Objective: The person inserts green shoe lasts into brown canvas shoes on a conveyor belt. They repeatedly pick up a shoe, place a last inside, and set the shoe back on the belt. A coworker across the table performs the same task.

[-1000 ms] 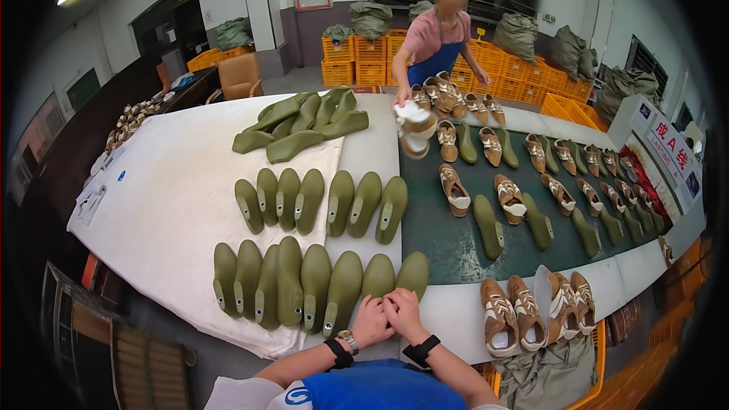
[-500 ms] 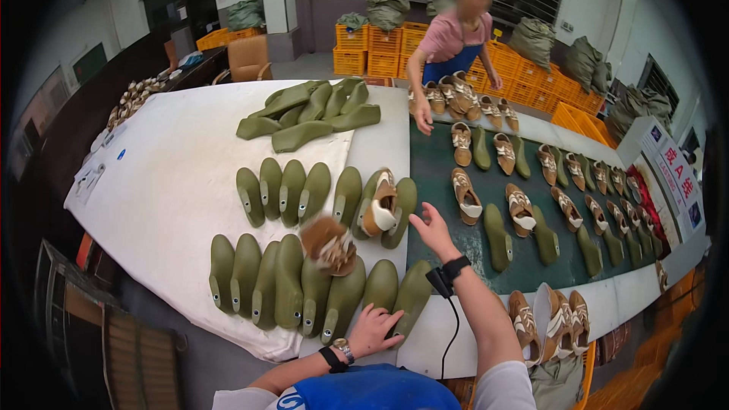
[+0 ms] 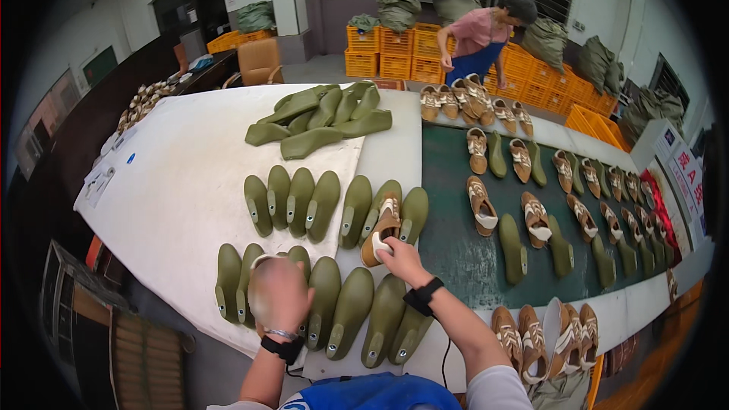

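My right hand [image 3: 405, 261] grips the heel of a brown-and-white shoe [image 3: 386, 222], fingers at its white collar. The shoe lies tilted over the far row of green shoe lasts [image 3: 323, 201]. My left hand [image 3: 288, 296] is smeared by motion above the left part of the near row of lasts [image 3: 351, 311]. A pale, blurred edge shows beside its fingers; what it touches, and whether the fingers are closed, cannot be made out. Both wrists wear black bands.
More green lasts [image 3: 311, 143] lie piled at the back of the white table [image 3: 175, 175]. Rows of shoes [image 3: 536, 216] and lasts stand on the green surface [image 3: 471, 273] at right. Several shoes [image 3: 531, 338] sit at the near right edge. A co-worker [image 3: 478, 42] stands across the table.
The blurred shoe above the near row is no longer plainly seen. My left hand has moved left from the near lasts; my right hand has closed on the shoe's heel. The co-worker's arm has drawn back.
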{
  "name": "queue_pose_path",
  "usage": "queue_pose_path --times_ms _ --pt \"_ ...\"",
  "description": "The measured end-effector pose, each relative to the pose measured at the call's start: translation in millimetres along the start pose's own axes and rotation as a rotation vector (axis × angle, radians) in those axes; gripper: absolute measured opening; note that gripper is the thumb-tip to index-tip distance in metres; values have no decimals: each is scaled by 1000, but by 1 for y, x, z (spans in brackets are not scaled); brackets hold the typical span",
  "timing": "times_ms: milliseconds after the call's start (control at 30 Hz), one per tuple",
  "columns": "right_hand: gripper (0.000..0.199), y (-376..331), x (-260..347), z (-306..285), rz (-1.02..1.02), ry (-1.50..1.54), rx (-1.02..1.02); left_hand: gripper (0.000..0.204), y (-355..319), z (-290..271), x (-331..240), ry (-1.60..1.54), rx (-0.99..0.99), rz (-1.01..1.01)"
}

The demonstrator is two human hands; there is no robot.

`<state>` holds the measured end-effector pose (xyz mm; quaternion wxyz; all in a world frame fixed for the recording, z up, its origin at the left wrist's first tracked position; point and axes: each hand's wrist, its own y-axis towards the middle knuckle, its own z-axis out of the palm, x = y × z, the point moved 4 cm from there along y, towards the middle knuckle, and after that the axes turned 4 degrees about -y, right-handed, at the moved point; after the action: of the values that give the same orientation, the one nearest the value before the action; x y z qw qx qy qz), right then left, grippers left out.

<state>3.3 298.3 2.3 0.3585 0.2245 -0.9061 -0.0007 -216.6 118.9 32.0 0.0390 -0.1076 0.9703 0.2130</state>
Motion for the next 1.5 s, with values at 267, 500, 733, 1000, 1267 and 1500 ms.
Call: queue_pose_path --times_ms 267,500,733,1000,1267,1500 --pt "32 -194 -18 -155 222 423 -179 74 -23 37 104 -46 294 -172" --pt "25 -357 -39 -112 415 -289 -33 27 16 -30 45 -350 195 -114" --pt "20 -394 -55 -91 548 -397 -268 25 16 -95 -156 -629 43 814" --pt "23 -406 -61 -91 578 -260 -345 10 -126 1 -262 -225 507 1615" --pt "28 -409 -60 -96 528 -118 -352 12 -135 43 -268 -218 484 1591" --pt "30 -399 -41 -114 523 -186 -379 37 -139 39 -257 -327 767 1518"
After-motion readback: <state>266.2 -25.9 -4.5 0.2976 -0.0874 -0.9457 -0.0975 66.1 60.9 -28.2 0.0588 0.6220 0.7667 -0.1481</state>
